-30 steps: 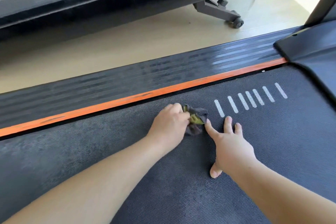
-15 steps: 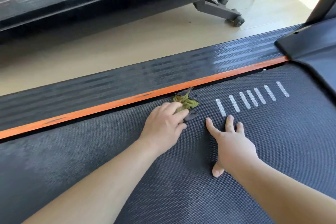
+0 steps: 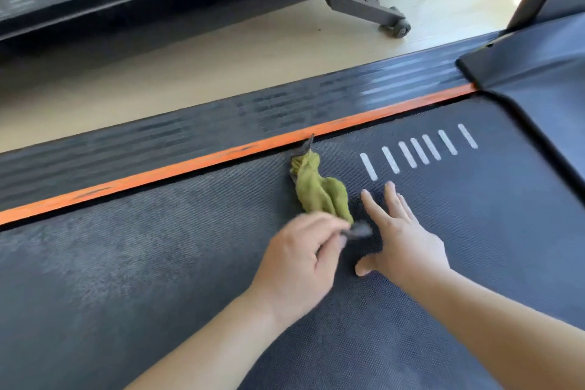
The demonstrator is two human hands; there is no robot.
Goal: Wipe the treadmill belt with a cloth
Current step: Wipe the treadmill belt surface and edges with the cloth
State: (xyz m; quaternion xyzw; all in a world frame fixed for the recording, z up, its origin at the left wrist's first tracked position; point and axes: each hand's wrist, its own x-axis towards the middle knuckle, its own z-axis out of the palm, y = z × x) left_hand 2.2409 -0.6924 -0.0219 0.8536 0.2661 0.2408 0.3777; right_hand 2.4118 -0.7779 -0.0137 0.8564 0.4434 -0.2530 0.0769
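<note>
Cloth [image 3: 319,190], green on one face and dark grey on the other, lies drawn out long and rumpled on the belt [image 3: 158,263], centre of the picture. Its far tip reaches the orange strip [image 3: 190,165] up at 12 o'clock, and its near end runs into the left hand [image 3: 300,263]. That hand is motion-blurred, but the fingers look curled, pinching the cloth's near end between thumb and fingertips. At 3 o'clock of it, just beside, the right hand [image 3: 405,241] is flat on the belt, fingers straight and spread, holding nothing, bracing by the look of it. White dashes [image 3: 419,151] sit at 1 o'clock of those fingers.

Now, the handling. This is a light, limp rag with no stiffness at all, so held by one end it trails and twists into a rope rather than scrubbing. On that grippy textured belt it should drag, not slide. My call: bunch it under the palm, taking hold at the thick middle, for proper contact.
</note>
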